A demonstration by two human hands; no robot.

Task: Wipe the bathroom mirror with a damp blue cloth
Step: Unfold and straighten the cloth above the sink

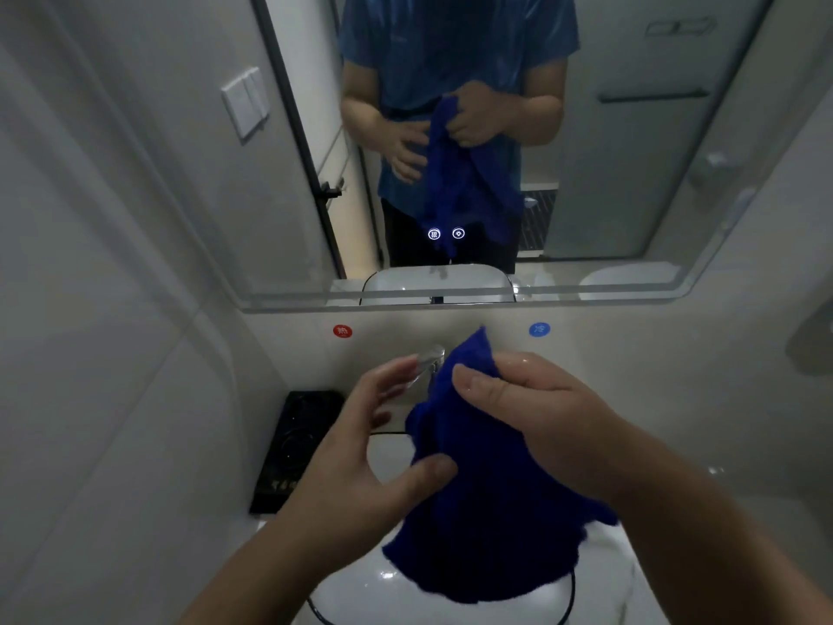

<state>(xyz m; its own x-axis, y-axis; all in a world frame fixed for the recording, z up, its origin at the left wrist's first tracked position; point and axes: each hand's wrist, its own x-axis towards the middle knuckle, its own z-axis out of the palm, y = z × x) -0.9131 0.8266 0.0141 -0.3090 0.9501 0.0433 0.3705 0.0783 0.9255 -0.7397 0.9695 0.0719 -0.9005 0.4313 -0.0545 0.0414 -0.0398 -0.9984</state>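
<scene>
Cloth position: the blue cloth [487, 512] hangs over the basin [383, 593], in front of the tap [430, 358] and below the mirror [631, 173]; it is not yet on the glass.
Right hand [541, 408]: fingers clamped on the cloth's bunched top.
Left hand [360, 453]: fingers apart and straight; the thumb touches the cloth's side.
Step in hand: probably gathering the cloth into a pad.
Method: fold it flat, tuck in loose corners, start at the mirror's top edge and overlap the passes.

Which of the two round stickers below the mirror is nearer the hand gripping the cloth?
The blue sticker, on the right, just above the right hand that grips the blue cloth; the red sticker sits farther left.
</scene>
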